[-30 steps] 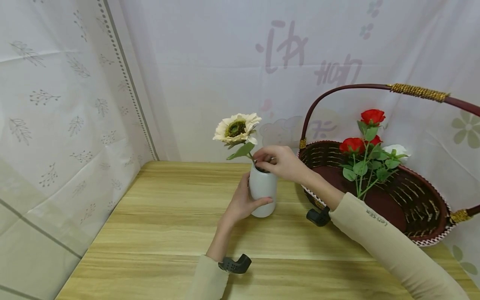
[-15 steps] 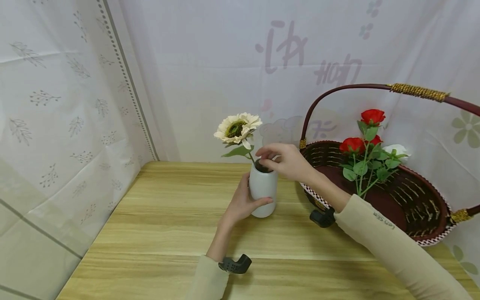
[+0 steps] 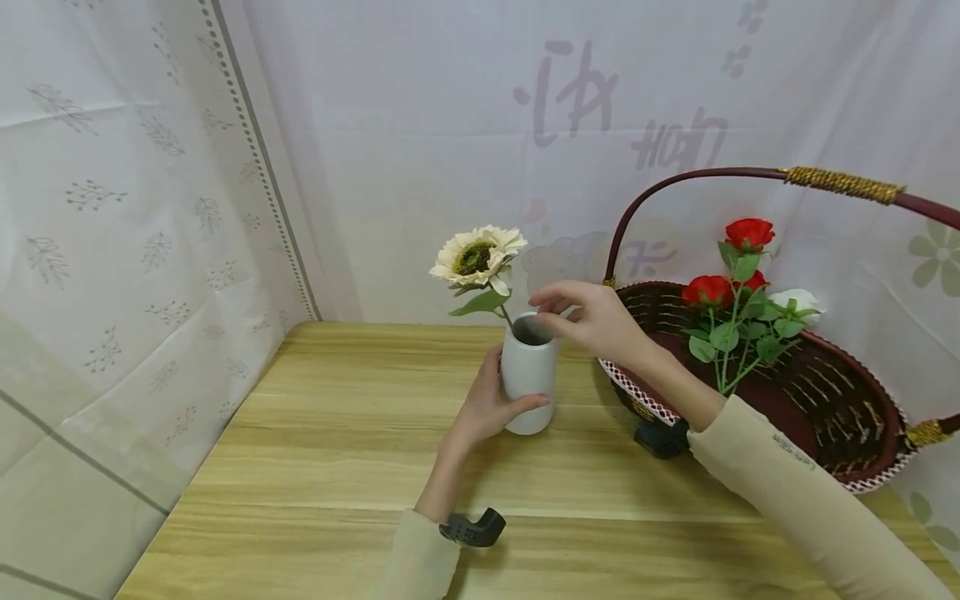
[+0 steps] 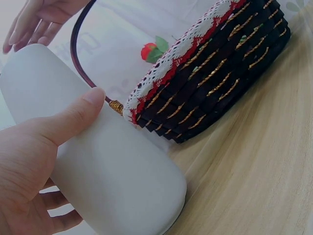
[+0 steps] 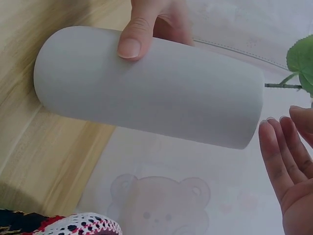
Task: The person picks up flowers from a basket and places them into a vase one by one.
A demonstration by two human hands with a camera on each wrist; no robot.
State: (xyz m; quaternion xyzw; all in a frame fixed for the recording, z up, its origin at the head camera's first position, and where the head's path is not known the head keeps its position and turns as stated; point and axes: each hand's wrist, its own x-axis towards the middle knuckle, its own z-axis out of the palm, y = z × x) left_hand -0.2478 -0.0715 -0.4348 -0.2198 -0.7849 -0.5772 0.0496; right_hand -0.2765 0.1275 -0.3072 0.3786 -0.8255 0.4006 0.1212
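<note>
A white vase (image 3: 529, 382) stands upright on the wooden table, and my left hand (image 3: 487, 404) grips it round the lower body, thumb across the front. In the left wrist view the thumb presses along the vase wall (image 4: 122, 161). One cream sunflower (image 3: 477, 257) with a green leaf leans to the left out of the vase mouth, its stem against the rim. Just right of the mouth is my right hand (image 3: 592, 321), fingers loosely bent and holding nothing. The right wrist view has its fingertips beside the rim, close to the stem (image 5: 282, 86).
A dark woven basket (image 3: 847, 354) with lace trim and a tall arched handle (image 3: 697, 172) stands at the right. Red roses (image 3: 748, 234) and a white flower (image 3: 795, 300) lean inside it. Patterned curtains (image 3: 420, 150) hang behind the wooden table (image 3: 337, 467).
My right hand has let go of the sunflower stem and drawn back to the right, uncovering the vase mouth. My left hand has kept its grip on the vase.
</note>
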